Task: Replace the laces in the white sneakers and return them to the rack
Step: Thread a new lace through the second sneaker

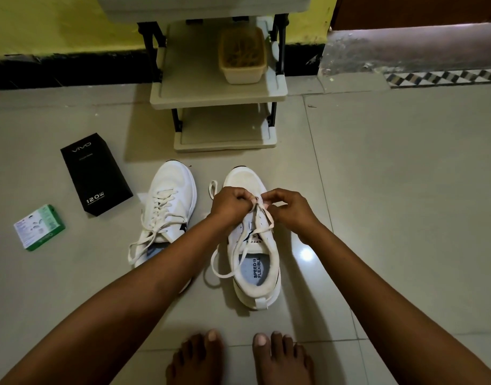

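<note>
Both arms reach forward and down from the lower corners, wrists bent inward so the hands meet over the right sneaker [251, 245]. The left hand [230, 202] sits knuckles-up above the front eyelets, its fingers curled and pinching the lace [255, 209] near the toe end. The right hand [287, 208] faces it from the other side, fingers bent and pinching the same lace close beside the left hand's grip. A loop of lace rises past the left hand toward the toe, and two strands run back along the tongue, one trailing onto the floor [377, 190] on the shoe's left side.

The right sneaker stands upright on the floor, toe pointing at the rack [219, 93], heel toward the person's bare feet [238, 357]; its insole reads "SPEED FLEXIBLE". The left sneaker [169, 207] lies just beside it, partly under the left forearm, laced, with loose ends spilling near its heel.

A tub [243, 55] sits on the rack's middle shelf. A black box [95, 173] and a small green box [38, 227] lie on the floor to the left.
</note>
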{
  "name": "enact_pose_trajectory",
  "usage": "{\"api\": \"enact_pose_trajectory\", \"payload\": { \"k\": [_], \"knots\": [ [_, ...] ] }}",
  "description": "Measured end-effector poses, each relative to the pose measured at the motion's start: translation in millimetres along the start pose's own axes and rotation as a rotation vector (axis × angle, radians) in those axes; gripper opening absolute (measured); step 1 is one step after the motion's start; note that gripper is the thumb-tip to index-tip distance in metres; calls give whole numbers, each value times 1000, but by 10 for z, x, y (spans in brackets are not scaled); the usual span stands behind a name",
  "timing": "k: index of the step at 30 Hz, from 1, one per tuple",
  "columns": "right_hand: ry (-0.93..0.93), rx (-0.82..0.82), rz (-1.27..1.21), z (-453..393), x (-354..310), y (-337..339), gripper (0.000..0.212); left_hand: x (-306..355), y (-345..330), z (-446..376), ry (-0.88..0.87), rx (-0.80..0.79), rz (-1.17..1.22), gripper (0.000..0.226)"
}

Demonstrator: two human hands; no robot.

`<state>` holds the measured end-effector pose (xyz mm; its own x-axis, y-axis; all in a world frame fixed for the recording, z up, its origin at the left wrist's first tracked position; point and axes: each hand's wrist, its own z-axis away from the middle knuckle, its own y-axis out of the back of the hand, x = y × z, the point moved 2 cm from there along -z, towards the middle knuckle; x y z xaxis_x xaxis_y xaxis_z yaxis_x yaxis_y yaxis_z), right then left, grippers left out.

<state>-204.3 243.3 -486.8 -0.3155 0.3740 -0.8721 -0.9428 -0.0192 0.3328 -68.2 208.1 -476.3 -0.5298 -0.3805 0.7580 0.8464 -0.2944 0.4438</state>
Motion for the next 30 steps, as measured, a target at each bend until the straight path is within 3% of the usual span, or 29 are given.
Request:
{"api": "enact_pose_trajectory", "payload": {
  "k": [5,11,16,18,21,23,25,27,28,30],
  "knots": [
    [27,45,82,-27,-24,-16,18,-3,-40,18,-50,81,-104,14],
    [68,131,165,-80,-96,-24,6,198,52,81,-219,-6,-594,28],
    [89,193,263,-56,-184,1,10,107,264,42,-348,-14,-589,37],
    [150,229,-52,10,-462,155,15,53,312,-8,-322,-85,-638,44],
    [250,156,-915,179,-1131,649,21,11,354,-70,-306,-187,-700,53],
    [370,149,-1151,266,-1475,977,23,21,376,-89,-306,-212,-698,54],
    [372,232,-953,225,-1538,1035,21,37,397,-96,-321,-216,-695,51],
    [269,327,-355,91,-1283,816,11,44,417,-93,-325,-221,-678,48],
    [198,297,-42,20,-1061,635,12,38,421,-94,-325,-224,-672,48],
    [37,73,432,-56,-560,240,25,18,417,-97,-337,-228,-685,48]
  ]
}}
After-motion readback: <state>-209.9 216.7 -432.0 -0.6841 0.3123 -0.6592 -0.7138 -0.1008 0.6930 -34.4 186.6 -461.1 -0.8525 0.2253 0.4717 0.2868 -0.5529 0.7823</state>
